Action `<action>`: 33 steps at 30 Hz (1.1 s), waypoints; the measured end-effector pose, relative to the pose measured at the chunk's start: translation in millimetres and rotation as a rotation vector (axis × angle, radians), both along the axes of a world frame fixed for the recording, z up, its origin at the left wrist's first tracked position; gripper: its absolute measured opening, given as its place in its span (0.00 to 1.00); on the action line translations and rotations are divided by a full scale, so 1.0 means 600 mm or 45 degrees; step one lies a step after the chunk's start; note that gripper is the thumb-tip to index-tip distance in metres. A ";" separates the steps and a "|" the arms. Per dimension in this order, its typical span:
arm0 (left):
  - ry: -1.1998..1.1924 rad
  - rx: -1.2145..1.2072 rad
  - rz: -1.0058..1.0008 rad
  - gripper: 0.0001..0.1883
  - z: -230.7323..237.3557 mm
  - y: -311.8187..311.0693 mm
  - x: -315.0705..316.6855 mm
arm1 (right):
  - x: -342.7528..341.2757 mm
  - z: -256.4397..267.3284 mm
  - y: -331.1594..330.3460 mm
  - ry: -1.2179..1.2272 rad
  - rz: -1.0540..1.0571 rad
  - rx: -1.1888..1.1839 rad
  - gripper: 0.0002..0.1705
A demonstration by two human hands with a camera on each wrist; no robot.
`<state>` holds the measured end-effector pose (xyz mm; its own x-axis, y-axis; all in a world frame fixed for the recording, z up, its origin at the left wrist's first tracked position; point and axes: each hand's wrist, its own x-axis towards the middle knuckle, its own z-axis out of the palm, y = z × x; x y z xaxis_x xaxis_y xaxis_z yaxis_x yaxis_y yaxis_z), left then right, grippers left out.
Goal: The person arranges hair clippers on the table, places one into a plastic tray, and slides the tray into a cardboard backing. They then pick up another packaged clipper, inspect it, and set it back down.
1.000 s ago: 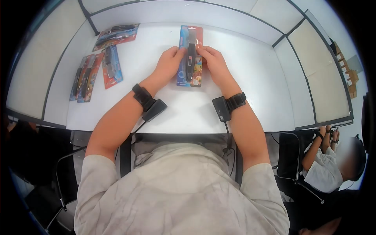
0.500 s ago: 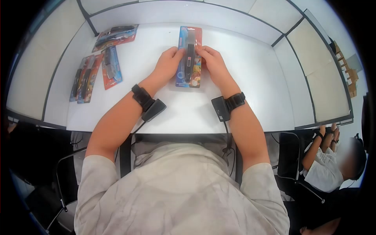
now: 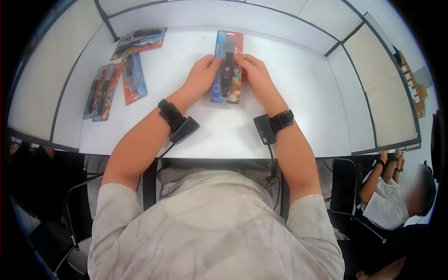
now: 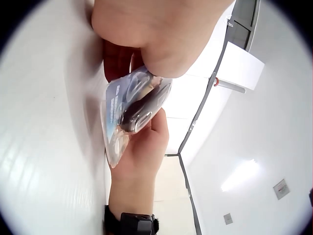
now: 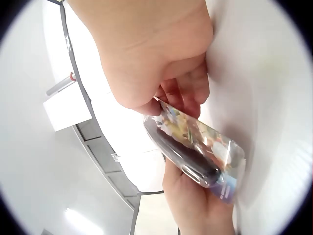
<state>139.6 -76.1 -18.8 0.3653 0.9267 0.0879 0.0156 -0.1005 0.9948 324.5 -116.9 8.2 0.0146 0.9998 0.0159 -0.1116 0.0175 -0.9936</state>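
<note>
A blister pack (image 3: 227, 84) with a black-handled tool under clear plastic stands between both hands, long side running away from the body. The left hand (image 3: 202, 74) pinches its left edge, thumb on the front. On the opposite edge the right hand (image 3: 255, 77) grips with thumb and curled fingers. In the left wrist view the pack (image 4: 115, 105) tilts above the white surface, the left hand (image 4: 156, 29) over it. The right wrist view shows the pack's printed card (image 5: 215, 142) and dark handle, with the right hand's (image 5: 151, 54) fingers partly behind the card.
Several similar packs lie at the table's left: one group at the back (image 3: 151, 43), a single pack (image 3: 135, 84), and others (image 3: 105, 95) farther left. Pale partitions (image 3: 280, 30) with dark edges surround the white table (image 3: 298, 126). Another person (image 3: 387, 198) sits at the far right.
Both hands keep their hold on the pack; its position in the head view shifts only slightly, along with the whole scene.
</note>
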 end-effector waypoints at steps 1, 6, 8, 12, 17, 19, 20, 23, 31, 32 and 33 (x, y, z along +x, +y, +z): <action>0.001 0.000 -0.002 0.16 0.003 -0.002 0.000 | -0.001 0.000 0.000 0.003 -0.003 -0.001 0.16; -0.037 0.029 0.030 0.17 0.000 -0.002 0.002 | -0.001 0.000 0.000 -0.002 -0.002 0.014 0.16; -0.053 0.020 0.033 0.17 -0.006 0.003 0.004 | 0.004 -0.008 0.006 -0.006 0.000 0.019 0.16; -0.029 0.032 0.018 0.16 0.000 0.000 0.001 | 0.000 -0.002 0.002 -0.012 0.006 0.020 0.16; -0.051 0.020 0.022 0.16 0.000 0.000 0.003 | 0.002 -0.001 0.003 -0.023 0.004 0.008 0.17; -0.020 0.013 -0.002 0.15 -0.004 0.003 -0.001 | 0.000 0.002 0.000 -0.032 0.004 0.007 0.17; -0.005 0.010 -0.015 0.14 -0.006 0.006 -0.001 | 0.000 0.004 -0.002 -0.038 0.004 0.007 0.18; -0.009 0.029 -0.003 0.14 -0.011 0.009 0.001 | 0.005 -0.006 0.006 -0.059 0.003 0.007 0.18; -0.039 -0.016 -0.005 0.14 -0.003 0.003 0.001 | 0.002 -0.002 0.003 -0.047 0.003 -0.004 0.17; -0.040 -0.015 -0.004 0.14 -0.001 0.002 0.002 | 0.003 -0.003 0.003 -0.047 0.013 0.002 0.17; -0.032 -0.016 -0.001 0.14 0.001 0.001 0.001 | 0.002 -0.001 0.001 -0.038 0.007 -0.003 0.17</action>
<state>140.4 -75.6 -18.2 0.3641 0.9274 0.0857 -0.0098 -0.0882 0.9961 325.4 -116.3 7.9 0.0086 0.9999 0.0137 -0.0822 0.0144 -0.9965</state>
